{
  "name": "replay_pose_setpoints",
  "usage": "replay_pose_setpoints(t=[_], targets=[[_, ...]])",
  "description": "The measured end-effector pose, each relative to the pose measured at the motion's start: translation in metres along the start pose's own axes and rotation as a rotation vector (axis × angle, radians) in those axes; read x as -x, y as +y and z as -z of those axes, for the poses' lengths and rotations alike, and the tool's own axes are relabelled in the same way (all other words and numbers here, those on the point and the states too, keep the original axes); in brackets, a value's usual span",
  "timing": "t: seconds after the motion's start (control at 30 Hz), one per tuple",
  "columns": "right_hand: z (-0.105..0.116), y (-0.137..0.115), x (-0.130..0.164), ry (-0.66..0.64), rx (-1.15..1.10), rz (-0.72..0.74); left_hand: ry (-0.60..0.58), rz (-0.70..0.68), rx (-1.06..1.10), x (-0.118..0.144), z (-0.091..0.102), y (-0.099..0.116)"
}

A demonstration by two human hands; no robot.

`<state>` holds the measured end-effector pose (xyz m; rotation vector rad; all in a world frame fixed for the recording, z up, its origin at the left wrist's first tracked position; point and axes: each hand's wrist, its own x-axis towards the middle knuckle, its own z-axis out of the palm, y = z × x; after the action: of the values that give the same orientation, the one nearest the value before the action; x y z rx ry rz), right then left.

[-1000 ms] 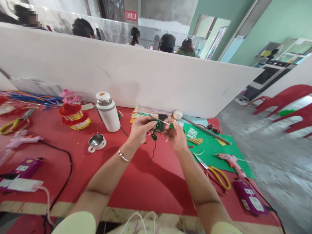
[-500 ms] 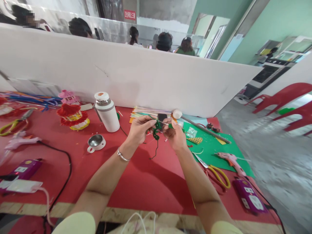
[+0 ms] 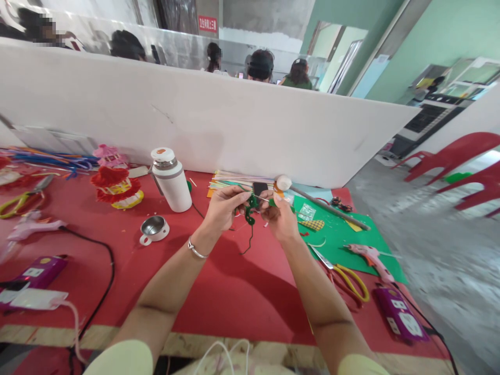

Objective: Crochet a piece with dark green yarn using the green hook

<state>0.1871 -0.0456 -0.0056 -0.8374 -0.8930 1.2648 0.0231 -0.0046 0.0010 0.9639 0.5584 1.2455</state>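
Above the middle of the red table, my left hand (image 3: 225, 209) is closed, pinching a small dark green crochet piece (image 3: 250, 214) between thumb and fingers. A loose tail of dark green yarn (image 3: 250, 242) dangles below it. My right hand (image 3: 282, 217) is wrapped round a crochet hook (image 3: 272, 201) with a green handle. The hook's thin metal shaft points left and meets the crochet piece at its upper edge. Whether a loop sits on the tip is too small to tell. Another strand runs over to a green yarn ball (image 3: 189, 186), mostly hidden behind the flask.
Left of my hands stand a white flask (image 3: 172, 182), a steel-lined cup (image 3: 154, 228) and a red-and-yellow fringed craft (image 3: 116, 188). Yellow-handled scissors (image 3: 351, 281), a pink glue gun (image 3: 369, 258) and a purple power box (image 3: 400, 315) lie right. A white partition (image 3: 234, 125) rises behind.
Both hands keep nearly the same place and hold. The hook's shaft has shifted very slightly at the crochet piece. Beyond the partition, one person's head has tilted up a little.
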Motion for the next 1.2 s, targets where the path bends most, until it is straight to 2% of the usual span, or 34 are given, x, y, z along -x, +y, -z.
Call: replay_pose_setpoints(t=[0.27,0.6,1.2], targets=[[-0.0056,-0.0013,0.001,-0.05,-0.054,0.016,-0.087,0.054,0.053,0.0009,-0.0012,0.0005],[-0.0049,-0.0023,0.0006,-0.066,-0.028,0.019,-0.109,0.085,0.066,0.0006,-0.0009,0.0009],[0.0023,0.002,-0.0036,0.013,-0.038,0.005,-0.042,0.024,0.066,-0.0019,0.0006,-0.0017]])
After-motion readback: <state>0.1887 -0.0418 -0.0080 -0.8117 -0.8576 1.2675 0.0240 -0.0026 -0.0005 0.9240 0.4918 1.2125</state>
